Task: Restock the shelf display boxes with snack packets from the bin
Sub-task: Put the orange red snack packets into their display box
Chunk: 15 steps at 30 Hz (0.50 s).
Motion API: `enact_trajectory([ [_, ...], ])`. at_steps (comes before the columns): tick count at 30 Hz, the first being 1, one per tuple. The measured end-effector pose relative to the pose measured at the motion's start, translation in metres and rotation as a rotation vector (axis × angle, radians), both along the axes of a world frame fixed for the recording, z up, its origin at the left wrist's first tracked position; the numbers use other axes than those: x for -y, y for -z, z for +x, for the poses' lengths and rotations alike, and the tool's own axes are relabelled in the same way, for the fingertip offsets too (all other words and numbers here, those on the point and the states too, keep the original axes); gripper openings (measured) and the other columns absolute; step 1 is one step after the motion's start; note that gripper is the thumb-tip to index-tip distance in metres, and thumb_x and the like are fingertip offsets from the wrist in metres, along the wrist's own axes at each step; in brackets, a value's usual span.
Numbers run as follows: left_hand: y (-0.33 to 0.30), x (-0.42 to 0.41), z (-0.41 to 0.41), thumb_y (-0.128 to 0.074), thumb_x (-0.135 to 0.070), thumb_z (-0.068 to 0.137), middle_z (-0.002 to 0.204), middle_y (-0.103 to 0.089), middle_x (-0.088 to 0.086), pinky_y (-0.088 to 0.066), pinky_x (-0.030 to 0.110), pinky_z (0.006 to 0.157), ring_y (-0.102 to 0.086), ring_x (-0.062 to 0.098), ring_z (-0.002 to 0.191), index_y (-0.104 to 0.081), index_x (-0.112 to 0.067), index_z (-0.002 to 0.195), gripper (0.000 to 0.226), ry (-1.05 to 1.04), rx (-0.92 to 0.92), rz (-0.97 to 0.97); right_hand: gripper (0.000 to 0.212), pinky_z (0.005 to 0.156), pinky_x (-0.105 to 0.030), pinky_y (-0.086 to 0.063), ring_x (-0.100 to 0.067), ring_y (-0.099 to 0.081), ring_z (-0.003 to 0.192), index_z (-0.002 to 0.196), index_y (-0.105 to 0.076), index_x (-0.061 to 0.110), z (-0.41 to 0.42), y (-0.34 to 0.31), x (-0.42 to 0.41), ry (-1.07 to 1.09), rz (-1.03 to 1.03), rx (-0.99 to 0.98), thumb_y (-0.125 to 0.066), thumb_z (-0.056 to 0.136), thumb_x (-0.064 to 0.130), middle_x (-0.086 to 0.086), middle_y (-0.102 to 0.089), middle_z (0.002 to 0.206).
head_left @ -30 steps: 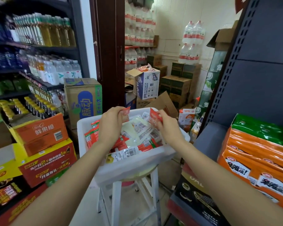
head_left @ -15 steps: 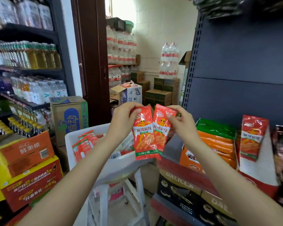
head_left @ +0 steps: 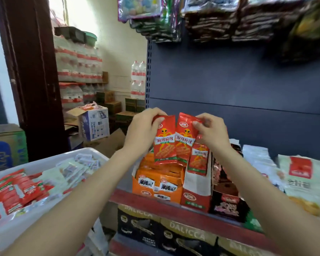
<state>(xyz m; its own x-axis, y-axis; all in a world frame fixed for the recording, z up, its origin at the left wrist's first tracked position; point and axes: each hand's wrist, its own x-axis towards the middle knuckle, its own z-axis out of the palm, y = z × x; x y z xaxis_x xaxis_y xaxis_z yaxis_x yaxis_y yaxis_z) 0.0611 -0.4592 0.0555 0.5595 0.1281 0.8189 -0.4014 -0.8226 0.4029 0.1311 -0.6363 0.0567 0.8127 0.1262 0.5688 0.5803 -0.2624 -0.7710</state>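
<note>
Left hand (head_left: 142,131): fingers curled over top edge of left red packet (head_left: 164,140), thumb on its front; pinching it upright.
Right hand (head_left: 211,132): fingers and thumb pinching top corner of right red packet (head_left: 184,139); held upright, edge touching the left one.
Packets' place: side by side in the air, above the orange display box (head_left: 159,187) and just left of the red-and-white display box (head_left: 198,189) on the shelf (head_left: 174,209).
Red-and-white display box: one matching red packet (head_left: 199,159) standing inside, partly behind the right held packet.
Orange display box: filled with orange packets.
Bin (head_left: 50,159): white, lower left, holding red and pale packets; well apart from both hands.
Neighbours: dark display box (head_left: 227,200) right of the red-and-white one; pale bags (head_left: 301,182) farther right.
Since half a second ago: same two packets in the same pinches, carried rightward from over the bin's edge to above the display boxes.
Since a second ago: both hands out of the bin, where they were picking up packets.
</note>
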Motion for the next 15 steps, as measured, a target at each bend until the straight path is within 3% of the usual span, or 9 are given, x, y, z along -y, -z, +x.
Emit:
enact_trajectory([
  [3, -0.009, 0.022, 0.022, -0.053, -0.020, 0.095, 0.102, -0.067, 0.000, -0.046, 0.024, 0.077, -0.060, 0.013, 0.095, -0.066, -0.015, 0.104, 0.017, -0.003, 0.020, -0.047, 0.020, 0.078, -0.048, -0.056, -0.021, -0.068, 0.087, 0.077, -0.061, 0.030, 0.018, -0.008, 0.025, 0.109, 0.017, 0.031, -0.060, 0.090, 0.014, -0.002, -0.071, 0.087],
  [10, -0.010, 0.056, 0.063, -0.052, -0.021, 0.096, 0.101, -0.066, -0.001, -0.046, 0.017, 0.068, -0.059, 0.010, 0.091, -0.065, -0.017, 0.103, 0.015, 0.052, -0.089, -0.149, 0.007, 0.078, -0.046, -0.057, -0.022, -0.067, 0.089, 0.092, -0.062, 0.018, 0.049, -0.010, 0.052, 0.188, -0.037, 0.044, -0.058, 0.093, 0.013, -0.004, -0.068, 0.095],
  [15, -0.005, 0.059, 0.076, -0.053, -0.023, 0.095, 0.102, -0.063, -0.003, -0.044, 0.012, 0.066, -0.056, 0.008, 0.091, -0.063, -0.018, 0.104, 0.014, 0.089, -0.126, -0.203, 0.011, 0.074, -0.025, -0.051, -0.012, -0.061, 0.086, 0.099, -0.067, 0.009, 0.061, -0.003, 0.051, 0.179, -0.132, 0.058, -0.059, 0.092, 0.010, -0.002, -0.067, 0.097],
])
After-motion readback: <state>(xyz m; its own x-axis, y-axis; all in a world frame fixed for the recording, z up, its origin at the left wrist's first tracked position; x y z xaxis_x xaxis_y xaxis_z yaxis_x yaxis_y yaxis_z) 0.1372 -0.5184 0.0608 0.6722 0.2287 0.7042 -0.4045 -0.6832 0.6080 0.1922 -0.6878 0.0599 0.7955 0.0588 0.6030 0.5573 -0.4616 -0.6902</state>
